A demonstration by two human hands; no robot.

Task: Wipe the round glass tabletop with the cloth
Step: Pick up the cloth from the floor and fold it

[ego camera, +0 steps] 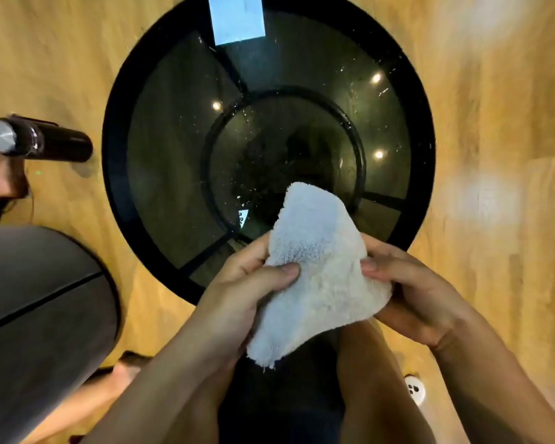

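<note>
We look down on a round glass tabletop (173,155), dark and see-through, set in a black rim. A smaller black ring and black spokes of the frame show beneath the glass. The glass is flecked with pale specks, thickest around the middle. It mirrors a pale blue rectangle (236,19) at its far edge. The table stands on a warm wooden floor (494,155), blurred toward the right.

A small white tag (243,217) with dark marks shows through the glass just beside the cloth. We cannot read it.

We count one cloth (314,277), white and fluffy, held at the table's near edge. Its upper corner overlaps the glass in our view, though we cannot tell whether it touches. Two hands hold it. The left hand (247,283) pinches the left edge, with the thumb on top and the fingers curled beneath. The right hand (414,290) grips the right edge the same way.

Three round light spots (376,78) glint in the glass. One black bottle (45,142) with a silver cap is on the floor left of the table. One grey round surface (39,299) fills the lower left, and one white floor socket (414,388) sits at the lower right.
</note>
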